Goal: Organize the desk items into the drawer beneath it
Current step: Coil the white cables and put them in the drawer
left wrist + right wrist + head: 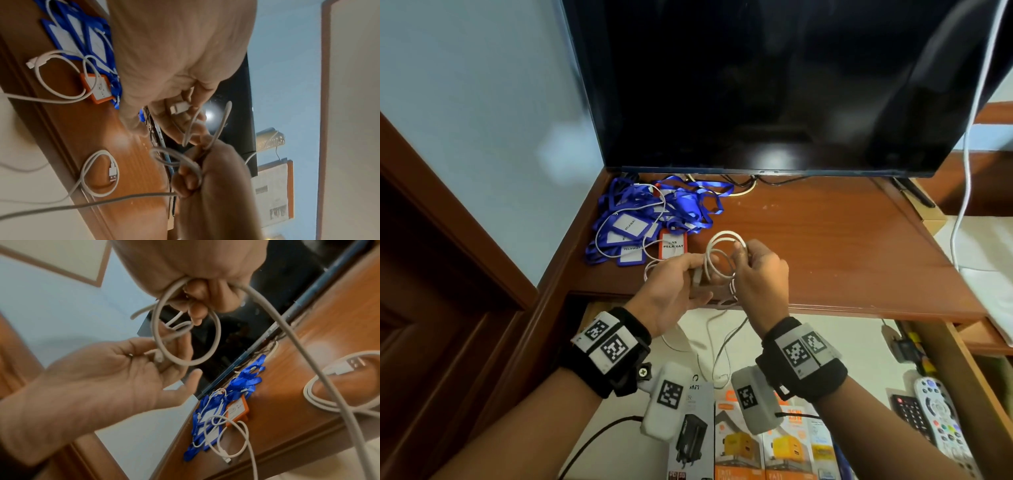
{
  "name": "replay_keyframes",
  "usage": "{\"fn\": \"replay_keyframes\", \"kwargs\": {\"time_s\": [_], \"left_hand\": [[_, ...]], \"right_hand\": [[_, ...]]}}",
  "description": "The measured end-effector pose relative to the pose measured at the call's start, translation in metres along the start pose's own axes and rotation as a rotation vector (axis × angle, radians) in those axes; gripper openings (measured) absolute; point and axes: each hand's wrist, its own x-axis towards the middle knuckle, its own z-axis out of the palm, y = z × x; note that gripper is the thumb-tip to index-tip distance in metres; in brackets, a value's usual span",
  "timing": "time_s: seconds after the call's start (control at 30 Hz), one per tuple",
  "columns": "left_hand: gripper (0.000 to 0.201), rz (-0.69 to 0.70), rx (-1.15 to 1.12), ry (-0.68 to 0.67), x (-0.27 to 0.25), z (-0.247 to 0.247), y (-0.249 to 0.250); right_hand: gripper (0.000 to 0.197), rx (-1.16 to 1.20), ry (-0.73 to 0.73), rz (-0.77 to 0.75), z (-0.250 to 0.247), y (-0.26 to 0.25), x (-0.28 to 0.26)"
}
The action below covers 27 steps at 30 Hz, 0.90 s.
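White cable (717,255) coiled above desk (825,246): right hand (760,274) fist-clamps the loops, left hand (674,291) pinches its connector end.

White cable (719,260) wound into several loose loops, held in the air above the front edge of the surface (825,246), tail hanging down toward the open drawer (962,370). Blue lanyards with badge holders (654,216) heaped at the back left corner; 1 orange badge holder (672,244) at the heap's front.
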Motion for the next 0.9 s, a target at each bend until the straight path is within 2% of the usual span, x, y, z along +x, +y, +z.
{"fn": "replay_keyframes", "kwargs": {"time_s": [0.1,0.23,0.3,0.37,0.47,0.57,0.7,0.77,0.9], "left_hand": [[0.033,-0.066,-0.103,-0.048,-0.002,0.000,0.005],[0.037,-0.010,-0.266,-0.036,0.005,0.000,0.007],[0.042,0.011,-0.267,-0.113,0.006,0.001,0.004],[0.037,0.052,-0.198,-0.207,0.004,0.004,0.000],[0.035,0.145,-0.044,-0.196,0.003,0.008,-0.009],[0.040,0.139,-0.008,-0.112,0.008,0.007,-0.009],[0.040,0.086,-0.226,0.005,0.019,-0.013,0.003],[0.041,0.099,-0.302,0.008,0.020,-0.028,0.010],[0.036,0.160,-0.287,0.032,0.019,-0.050,0.024]], "right_hand": [[0.031,-0.112,-0.016,-0.069,0.000,-0.002,-0.004],[0.034,-0.251,-0.046,-0.123,-0.002,-0.005,-0.010],[0.039,-0.306,-0.079,-0.081,-0.004,-0.008,-0.011],[0.040,-0.311,-0.106,-0.006,-0.006,-0.010,-0.008],[0.034,-0.288,-0.156,0.132,-0.006,-0.011,0.001],[0.030,-0.178,-0.249,0.199,-0.005,-0.009,0.007],[0.027,0.258,-0.432,0.237,-0.022,-0.002,0.000],[0.023,0.442,-0.457,0.235,-0.039,0.010,-0.002],[0.024,0.617,-0.455,0.232,-0.069,0.044,0.007]]}}
